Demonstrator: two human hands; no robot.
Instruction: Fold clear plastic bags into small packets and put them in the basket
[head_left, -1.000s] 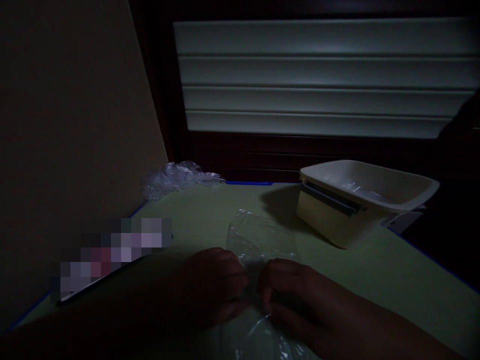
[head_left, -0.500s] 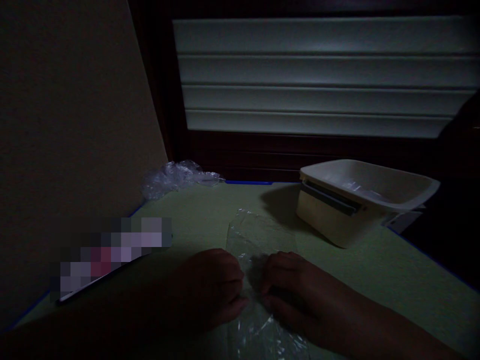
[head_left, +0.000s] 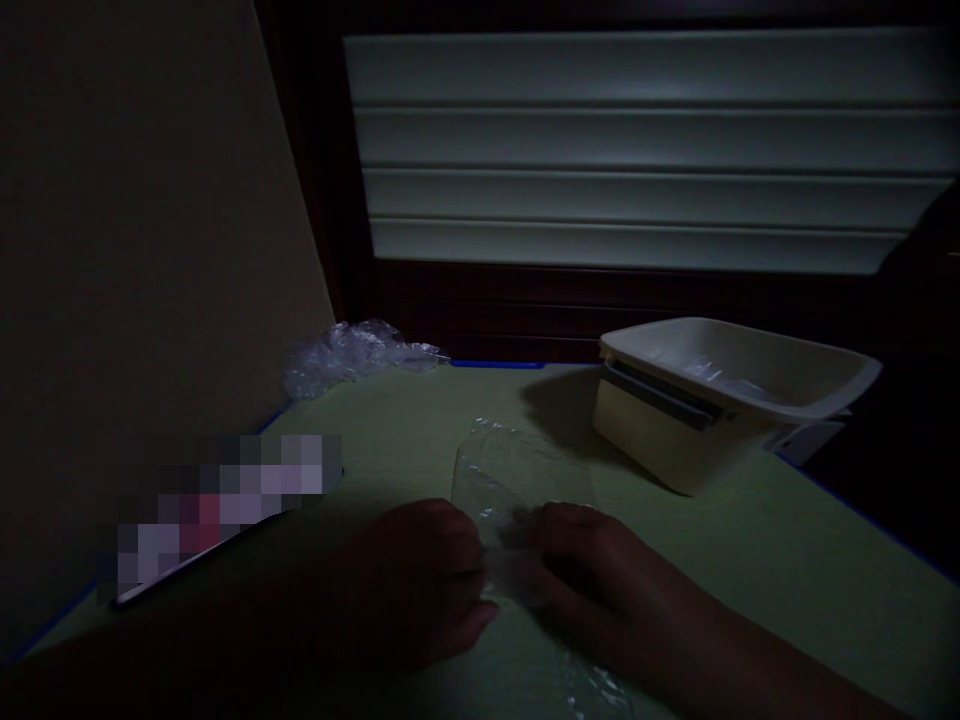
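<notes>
Dimly lit, the head view looks down on a green surface [head_left: 750, 560]. Nearest the viewer, the left hand [head_left: 420, 585] and right hand [head_left: 592, 585] sit knuckles-up, just apart, both pinching a clear plastic bag [head_left: 517, 480] that lies flat between them. The fingers of each are curled closed on the bag's near part, apparently to keep the slippery film taut and steady; exactly what they do with it is lost in the shadow. The bag's far end stretches away from the hands, flat on the surface. Beyond and to the right of the bag stands a cream-coloured plastic tub [head_left: 720, 400], with something pale and shiny inside. Beyond and to the left of the bag, a crumpled heap of clear film [head_left: 352, 352] rests against the wall. Left of the hands lies a flat dark object [head_left: 217, 500], blurred out.
</notes>
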